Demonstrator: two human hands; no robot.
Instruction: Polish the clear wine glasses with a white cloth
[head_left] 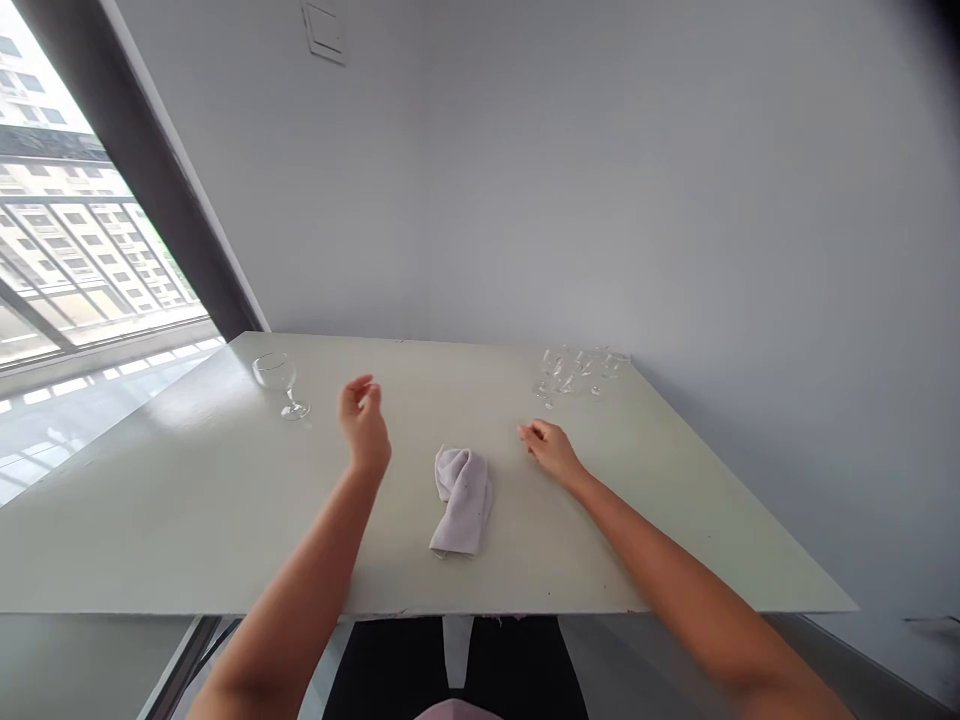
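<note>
My left hand (365,420) is raised over the table, its fingers loosely bent, with a gap between thumb and forefinger and nothing in it. Left of it, a clear stemmed glass (292,410) stands upright, apart from the hand. My right hand (551,447) is low over the table on the right, fingers loosely curled and no object visible in them. Beyond it, several clear stemmed glasses (551,365) are grouped near the back right corner. Between my forearms lies a crumpled, partly folded pale lilac cloth (465,505), touched by neither hand.
The pale table (225,540) reaches to the grey walls (540,180) at the back and right. Its front edge runs just before my body. A window (75,220) with a railing is on the left, and a switch plate (325,30) is on the wall.
</note>
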